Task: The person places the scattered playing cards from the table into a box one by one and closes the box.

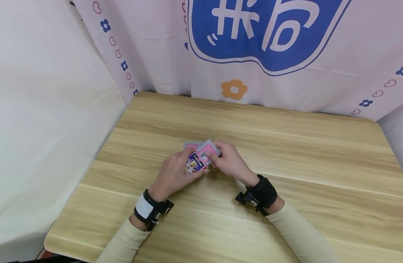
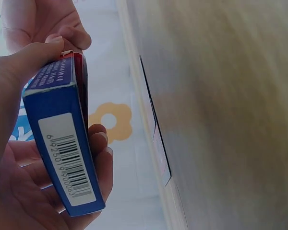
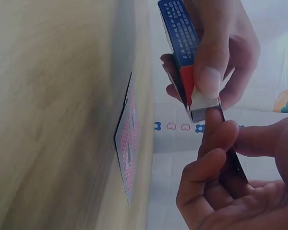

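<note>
My left hand [image 1: 173, 171] grips a blue playing-card box [image 1: 195, 163], its fingers and thumb around the sides. A barcode label [image 2: 67, 160] shows on one face of the box in the left wrist view. At the box's open end, my right hand [image 1: 233, 162] pinches a playing card [image 1: 208, 149] with a pink patterned back, whether one or more I cannot tell. The card's dark edge [image 3: 237, 165] runs between the right fingers in the right wrist view. Beyond the hands, pink-backed cards [image 3: 128, 136] lie on the table, partly overlapping.
The wooden table [image 1: 306, 153] spreads out around both hands. A white cloth [image 1: 162, 54] with a blue emblem and an orange flower [image 1: 225, 91] hangs behind its far edge. A plain white sheet [image 1: 50, 109] covers the left side. Each wrist wears a strap with a small camera.
</note>
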Available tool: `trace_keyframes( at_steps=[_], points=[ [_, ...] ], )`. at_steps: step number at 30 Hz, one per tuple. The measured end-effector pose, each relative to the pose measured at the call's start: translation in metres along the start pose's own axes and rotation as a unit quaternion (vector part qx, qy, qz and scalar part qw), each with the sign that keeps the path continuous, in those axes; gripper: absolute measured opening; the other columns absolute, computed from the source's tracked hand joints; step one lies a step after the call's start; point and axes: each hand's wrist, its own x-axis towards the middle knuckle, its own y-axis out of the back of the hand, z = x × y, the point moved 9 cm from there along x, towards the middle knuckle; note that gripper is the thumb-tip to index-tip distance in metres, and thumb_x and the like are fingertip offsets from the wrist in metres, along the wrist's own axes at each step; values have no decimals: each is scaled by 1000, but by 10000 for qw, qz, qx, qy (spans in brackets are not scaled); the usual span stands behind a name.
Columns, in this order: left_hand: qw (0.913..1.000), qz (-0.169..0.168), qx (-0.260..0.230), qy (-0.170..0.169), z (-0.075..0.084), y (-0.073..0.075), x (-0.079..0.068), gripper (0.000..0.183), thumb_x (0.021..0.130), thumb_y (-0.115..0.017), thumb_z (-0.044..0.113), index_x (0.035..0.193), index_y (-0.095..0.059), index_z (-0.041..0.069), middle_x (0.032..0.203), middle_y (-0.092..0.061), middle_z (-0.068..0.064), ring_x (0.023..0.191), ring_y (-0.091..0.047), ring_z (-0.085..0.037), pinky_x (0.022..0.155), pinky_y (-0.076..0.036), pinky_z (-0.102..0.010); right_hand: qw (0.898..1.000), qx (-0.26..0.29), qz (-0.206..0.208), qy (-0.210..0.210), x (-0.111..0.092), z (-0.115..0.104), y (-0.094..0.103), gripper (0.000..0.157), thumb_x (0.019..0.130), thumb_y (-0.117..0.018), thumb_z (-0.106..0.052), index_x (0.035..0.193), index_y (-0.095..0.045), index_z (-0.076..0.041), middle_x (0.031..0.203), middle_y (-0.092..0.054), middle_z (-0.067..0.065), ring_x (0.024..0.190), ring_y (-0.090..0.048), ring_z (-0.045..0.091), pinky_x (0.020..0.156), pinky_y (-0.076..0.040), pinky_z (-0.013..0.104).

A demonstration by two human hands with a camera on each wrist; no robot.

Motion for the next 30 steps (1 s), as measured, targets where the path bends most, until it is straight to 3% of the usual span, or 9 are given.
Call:
trace_keyframes(
  at_steps=[4,9,14,18,21,25,30],
  points=[
    [10000,-28,-10,36,0,0,0,77,83,-86,54,133,-64,0,89,-76,-10,66,-65,-12,53,-48,-22,9995,-244,-174,49,-1,-4,4,25,104,-65,-19,124,-71,-6,90,-76,12,78,-71,34,60,-48,24],
    [9999,49,-13,114,0,2,2,73,82,-87,51,131,-65,2,93,-77,-11,68,-65,-13,53,-48,-24,9986,-421,239,235,-2,-10,24,35,101,-66,-9,136,-68,-5,101,-76,11,92,-72,25,77,-55,30],
    [9999,113,34,25,1,4,1,73,82,-87,52,130,-66,2,94,-78,-12,68,-66,-13,53,-48,-24,9969,-454,368,530,-3,-16,26,33,97,-70,-4,130,-72,-1,95,-76,11,81,-68,16,73,-57,27],
    [9999,144,-25,-90,4,4,0,71,82,-86,54,125,-66,1,83,-75,-8,64,-63,-11,52,-46,-21,9961,-496,118,724,-3,-20,14,30,95,-69,-3,124,-75,0,89,-77,9,76,-66,11,68,-54,24],
    [9998,161,-84,-83,3,4,-1,70,83,-86,55,123,-66,1,80,-72,-6,62,-62,-11,52,-45,-20,9951,-647,-73,749,-2,-21,7,29,97,-68,-7,124,-76,-4,96,-79,8,80,-69,13,73,-56,26],
    [9997,243,-38,-48,2,7,1,73,82,-86,56,127,-66,1,85,-75,-9,65,-66,-14,53,-49,-24,9955,-670,21,665,-3,-22,11,25,98,-70,-9,121,-79,-9,109,-80,11,87,-72,18,75,-59,30],
    [9995,301,103,-73,1,11,1,74,82,-86,56,126,-68,0,87,-76,-11,66,-67,-16,54,-51,-27,9962,-465,10,735,-5,-24,6,23,95,-72,-4,116,-81,-7,104,-81,11,82,-69,14,72,-58,27]
  ],
)
